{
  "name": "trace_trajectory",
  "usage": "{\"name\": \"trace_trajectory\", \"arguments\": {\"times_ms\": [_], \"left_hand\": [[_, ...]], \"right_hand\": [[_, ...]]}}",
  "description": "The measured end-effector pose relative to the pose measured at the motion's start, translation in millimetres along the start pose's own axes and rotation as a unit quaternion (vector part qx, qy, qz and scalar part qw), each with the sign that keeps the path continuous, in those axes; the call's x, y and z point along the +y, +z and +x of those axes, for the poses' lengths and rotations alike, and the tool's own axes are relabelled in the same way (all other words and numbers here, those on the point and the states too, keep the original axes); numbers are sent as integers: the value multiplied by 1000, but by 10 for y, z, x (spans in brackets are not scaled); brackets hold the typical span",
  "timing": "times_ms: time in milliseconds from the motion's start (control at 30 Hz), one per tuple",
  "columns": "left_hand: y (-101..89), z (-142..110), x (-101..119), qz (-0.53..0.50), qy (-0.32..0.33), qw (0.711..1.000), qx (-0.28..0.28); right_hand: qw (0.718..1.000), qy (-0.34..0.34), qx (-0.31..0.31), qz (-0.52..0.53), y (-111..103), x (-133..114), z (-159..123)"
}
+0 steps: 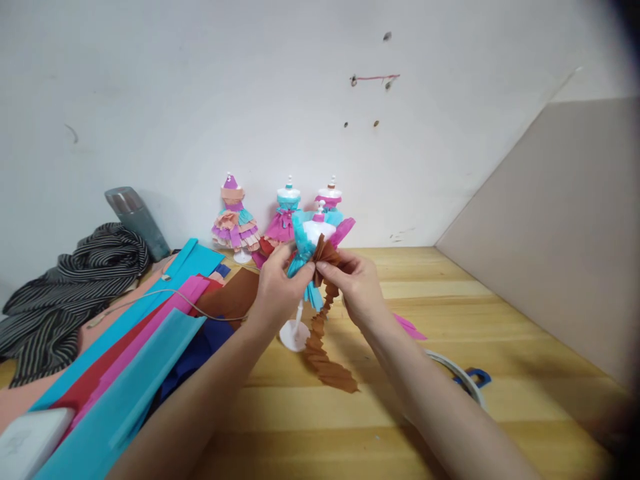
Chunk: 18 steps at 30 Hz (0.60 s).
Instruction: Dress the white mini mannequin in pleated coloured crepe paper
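A small white dress form (319, 230) on a round-based stand (294, 335) is tilted between my hands, with blue crepe paper (302, 241) and a pink piece (343, 231) around its top. My left hand (284, 280) is closed at its waist, thumb pressed on the paper. My right hand (356, 280) pinches the gathered part of a brown crepe paper strip (327, 379) against the front. The strip's pleats fan upward between my thumbs, and its long tail hangs down onto the table. Some fingers of both hands are hidden behind the form.
Three dressed miniature forms (235, 227) stand against the wall. Left are stacked crepe paper sheets (165, 360), a cable (200, 308), a striped cloth (80, 287), a bottle (137, 223) and a white box-like object (35, 437). Right lie blue-handled scissors (477, 378), partly hidden by a pale ring (463, 375), and a pink scrap (409, 327).
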<state>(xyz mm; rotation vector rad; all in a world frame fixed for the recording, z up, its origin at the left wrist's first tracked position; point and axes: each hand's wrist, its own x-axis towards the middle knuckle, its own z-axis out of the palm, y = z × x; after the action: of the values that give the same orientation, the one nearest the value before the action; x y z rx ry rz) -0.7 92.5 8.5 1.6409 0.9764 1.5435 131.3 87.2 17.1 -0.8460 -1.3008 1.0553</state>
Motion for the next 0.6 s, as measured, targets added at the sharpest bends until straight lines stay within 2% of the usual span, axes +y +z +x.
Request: {"name": "trace_trajectory", "arguments": {"times_ms": [167, 300, 433, 600], "left_hand": [[-45, 50, -42, -21, -36, 998, -48], [-81, 68, -48, 2, -2, 997, -73], [-112, 103, -87, 30, 13, 997, -73], [-111, 137, -158, 2, -26, 999, -28]], "right_hand": [[1000, 8, 8, -12, 12, 20, -7], [998, -15, 43, -48, 18, 31, -10], [997, -32, 48, -60, 17, 88, 19], [997, -35, 35, -59, 7, 146, 48]]}}
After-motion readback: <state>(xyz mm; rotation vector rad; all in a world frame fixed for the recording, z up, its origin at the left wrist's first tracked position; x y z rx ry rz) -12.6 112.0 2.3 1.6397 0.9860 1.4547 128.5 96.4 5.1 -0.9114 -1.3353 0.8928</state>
